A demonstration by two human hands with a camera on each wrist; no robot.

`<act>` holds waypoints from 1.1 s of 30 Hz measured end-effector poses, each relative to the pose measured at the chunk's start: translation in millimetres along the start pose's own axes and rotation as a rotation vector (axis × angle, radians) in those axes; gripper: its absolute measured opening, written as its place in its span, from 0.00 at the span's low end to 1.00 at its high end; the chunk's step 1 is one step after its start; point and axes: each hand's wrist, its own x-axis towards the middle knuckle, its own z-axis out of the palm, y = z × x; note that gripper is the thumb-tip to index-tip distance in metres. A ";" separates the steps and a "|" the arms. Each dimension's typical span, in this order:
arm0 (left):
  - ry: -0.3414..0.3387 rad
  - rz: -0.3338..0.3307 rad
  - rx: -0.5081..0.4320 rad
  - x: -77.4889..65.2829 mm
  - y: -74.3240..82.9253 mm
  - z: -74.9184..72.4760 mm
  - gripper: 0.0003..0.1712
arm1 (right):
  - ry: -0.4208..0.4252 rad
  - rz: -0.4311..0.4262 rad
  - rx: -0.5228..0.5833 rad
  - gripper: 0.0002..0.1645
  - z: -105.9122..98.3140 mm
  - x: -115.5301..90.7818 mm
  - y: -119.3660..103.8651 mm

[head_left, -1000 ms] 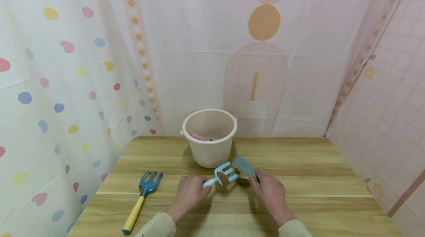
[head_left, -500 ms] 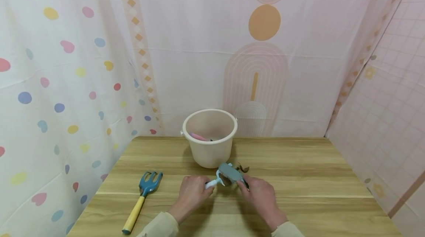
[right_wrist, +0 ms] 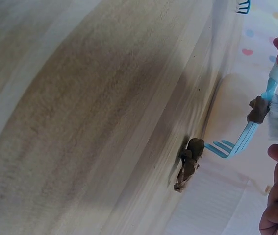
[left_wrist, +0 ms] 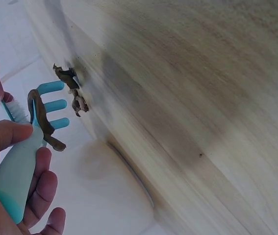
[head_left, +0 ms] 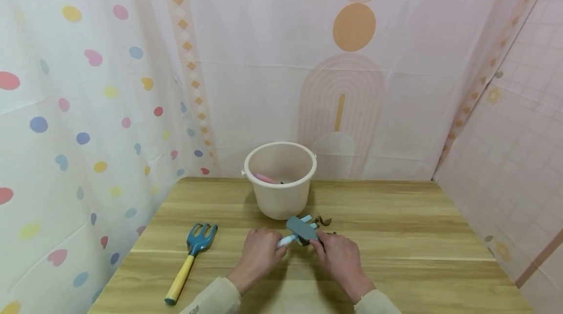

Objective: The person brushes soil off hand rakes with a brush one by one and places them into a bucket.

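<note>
My left hand [head_left: 259, 256] grips the pale handle of a light blue hand fork [left_wrist: 17, 169], its tines pointing away to the right. A brown, dried-looking clump [right_wrist: 258, 110] clings to the fork near the base of the tines. In my right hand [head_left: 340, 259] is a small brush [head_left: 301, 227] with a blue-grey back. Its white bristles [right_wrist: 276, 120] press against the fork beside the clump, as the right wrist view shows. In the head view the brush's back hides much of the fork's head. Brown scraps [left_wrist: 66, 76] lie on the table by the tine tips.
A cream bucket [head_left: 281, 201] stands just behind the hands, with a pink item [head_left: 266, 178] visible inside. To the left lies a blue fork with a yellow handle [head_left: 180, 280]. The wooden table [head_left: 409, 226] ends at hanging patterned curtains [head_left: 246, 99].
My right hand has moved left, bringing the brush from beside the tines onto the fork's head. Brown scraps on the table have come into view. The head view has shifted slightly.
</note>
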 end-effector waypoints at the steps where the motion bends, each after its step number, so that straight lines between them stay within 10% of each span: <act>1: 0.008 0.005 0.008 0.4 0.3 -0.2 0.22 | -0.002 0.002 -0.001 0.11 0.1 0.7 0.3; 33: -0.034 0.063 0.067 -3.1 6.0 -1.2 0.18 | -0.049 0.203 0.028 0.18 2.0 8.5 20.2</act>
